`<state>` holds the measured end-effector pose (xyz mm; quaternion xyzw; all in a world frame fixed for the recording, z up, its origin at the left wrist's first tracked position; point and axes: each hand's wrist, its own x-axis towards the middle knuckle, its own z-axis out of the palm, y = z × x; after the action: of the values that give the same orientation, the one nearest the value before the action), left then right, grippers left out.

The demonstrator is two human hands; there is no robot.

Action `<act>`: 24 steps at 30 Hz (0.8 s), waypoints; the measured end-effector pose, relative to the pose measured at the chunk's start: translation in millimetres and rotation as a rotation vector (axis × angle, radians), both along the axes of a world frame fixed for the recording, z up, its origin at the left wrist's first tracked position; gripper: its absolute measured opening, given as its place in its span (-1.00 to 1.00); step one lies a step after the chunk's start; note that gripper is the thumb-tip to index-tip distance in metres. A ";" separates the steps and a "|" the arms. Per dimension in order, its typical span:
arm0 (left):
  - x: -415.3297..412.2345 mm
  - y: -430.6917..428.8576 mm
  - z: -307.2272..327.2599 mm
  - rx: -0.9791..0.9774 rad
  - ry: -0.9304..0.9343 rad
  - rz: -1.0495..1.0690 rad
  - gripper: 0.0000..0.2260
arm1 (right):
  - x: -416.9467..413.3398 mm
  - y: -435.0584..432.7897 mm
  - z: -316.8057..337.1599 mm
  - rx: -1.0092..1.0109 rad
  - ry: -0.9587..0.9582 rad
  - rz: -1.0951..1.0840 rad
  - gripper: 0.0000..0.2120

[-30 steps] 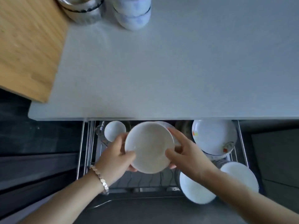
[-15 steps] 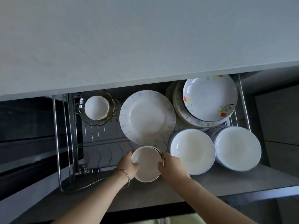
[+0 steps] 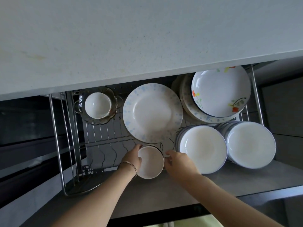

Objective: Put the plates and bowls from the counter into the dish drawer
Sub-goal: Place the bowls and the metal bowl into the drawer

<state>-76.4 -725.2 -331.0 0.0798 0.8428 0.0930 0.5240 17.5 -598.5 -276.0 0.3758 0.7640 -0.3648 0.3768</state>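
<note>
— So, where is the bowl (image 3: pixel 150 163) now?
— Low at the front of the drawer (image 3: pixel 246 181), over the wire rack (image 3: pixel 105 143). The left hand (image 3: pixel 132 158) and right hand (image 3: pixel 179 163) are clamped on opposite sides of its rim.
— What could spoil it?
— Probably the speckled plate (image 3: pixel 152 112) just behind: knock it and china chips. Or a wire prong catches the base, and the bowl tips if it is let go unevenly.

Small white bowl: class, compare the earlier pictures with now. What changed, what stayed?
The left hand and right hand lowered the small white bowl from counter height to the front of the drawer rack, still holding it. The stacked plates stayed put.
</note>
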 end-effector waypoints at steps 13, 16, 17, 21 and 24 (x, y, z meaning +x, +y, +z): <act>-28.2 -27.7 -29.4 -0.074 0.002 -0.099 -0.51 | -2.1 -14.0 -9.8 -0.028 0.030 0.057 -0.76; -24.3 -31.7 -30.7 -0.032 -0.071 -0.033 -0.51 | -3.7 -16.2 -11.8 -0.030 0.043 0.041 -0.71; -21.2 -31.0 -30.3 -0.020 -0.094 -0.038 -0.53 | -3.7 -17.0 -13.1 -0.033 0.046 0.029 -0.71; -11.0 -28.7 -30.0 -0.015 -0.165 -0.062 -0.59 | -4.9 -20.1 -17.4 -0.052 0.030 0.006 -0.70; -10.2 -27.8 -31.4 -0.053 -0.166 -0.045 -0.59 | -6.8 -21.2 -18.8 -0.055 0.021 0.006 -0.67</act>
<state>-86.6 -753.0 -362.4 0.0766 0.7967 0.0651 0.5959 10.7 -619.7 -294.8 0.3592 0.7588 -0.3884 0.3800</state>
